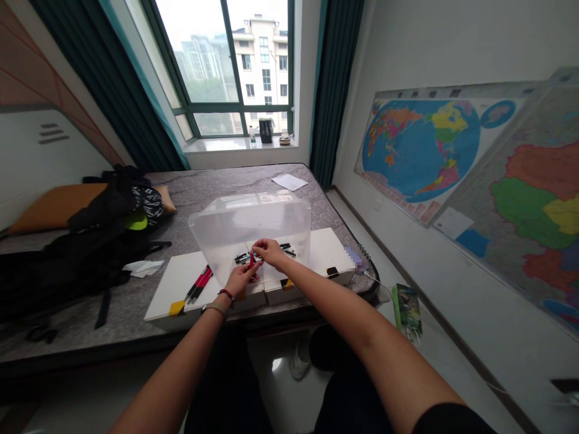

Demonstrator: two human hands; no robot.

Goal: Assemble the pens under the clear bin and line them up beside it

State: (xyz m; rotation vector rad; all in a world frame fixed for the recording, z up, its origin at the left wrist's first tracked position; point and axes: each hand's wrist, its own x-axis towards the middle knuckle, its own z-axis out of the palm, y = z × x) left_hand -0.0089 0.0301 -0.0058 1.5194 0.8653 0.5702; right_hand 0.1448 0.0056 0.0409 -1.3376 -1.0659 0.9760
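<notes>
Grips a slim red object between narrowed fingers of the left hand and right hand, near the translucent plastic box; has red-and-black pens left of it.

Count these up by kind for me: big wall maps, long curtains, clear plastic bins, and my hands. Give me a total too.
Wall maps: 2 (world map, partly cut-off map at far right)
Curtains: 2 (left curtain, right curtain)
Clear bin: 1
Hands: 2 (left hand, right hand)
Total: 7
</notes>
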